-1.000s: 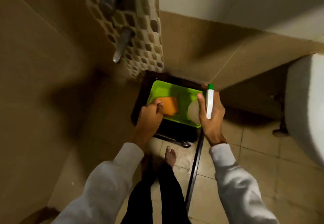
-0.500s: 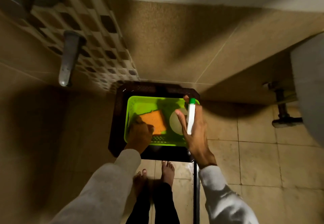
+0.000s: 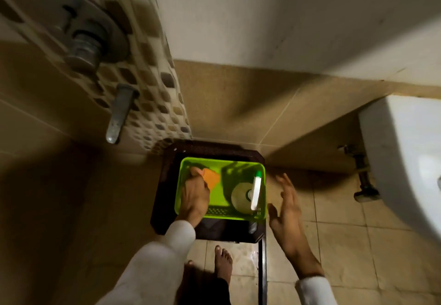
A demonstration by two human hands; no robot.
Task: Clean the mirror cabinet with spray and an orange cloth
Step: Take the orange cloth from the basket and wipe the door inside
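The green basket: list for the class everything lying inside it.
Inside the green basket: an orange cloth gripped by the left hand, a white spray bottle and a pale round object. The hand hides part of the floor.

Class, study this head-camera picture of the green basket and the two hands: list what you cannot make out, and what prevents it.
1. Orange cloth, head view: the left hand covers part of it, so its full shape is hidden.
2. Spray bottle in the green basket: label too small and blurred.
3. Mirror cabinet: not in the picture.
4. White fixture: cut off by the right edge.
5. Right hand: open, motion-blurred.
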